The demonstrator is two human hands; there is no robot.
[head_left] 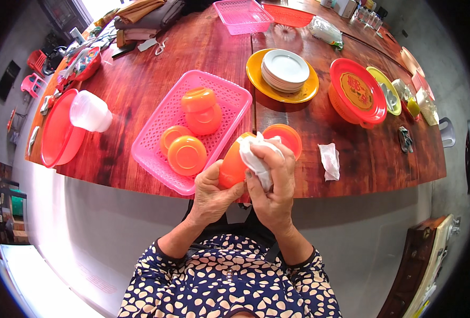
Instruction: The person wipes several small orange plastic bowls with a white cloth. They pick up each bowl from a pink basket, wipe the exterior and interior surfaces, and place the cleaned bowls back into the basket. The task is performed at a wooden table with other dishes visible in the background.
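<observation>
An orange bowl (232,168) is tilted up at the table's near edge, gripped on its left side by my left hand (213,199). My right hand (275,193) is closed around a crumpled white tissue (260,163), pressing it against the bowl's right side and rim. Just beyond my right hand, another orange bowl (291,137) rests on the table, partly hidden. To the left of my hands stands a pink perforated basket (158,119) holding several orange bowls (187,155), some upside down.
White plates (285,66) are stacked on a yellow plate (254,79). At right lie a red lidded basin (346,108) and a crumpled white tissue (329,160). A red basin (60,138) and stacked translucent tubs (90,112) stand left. Another pink basket (243,16) sits far back.
</observation>
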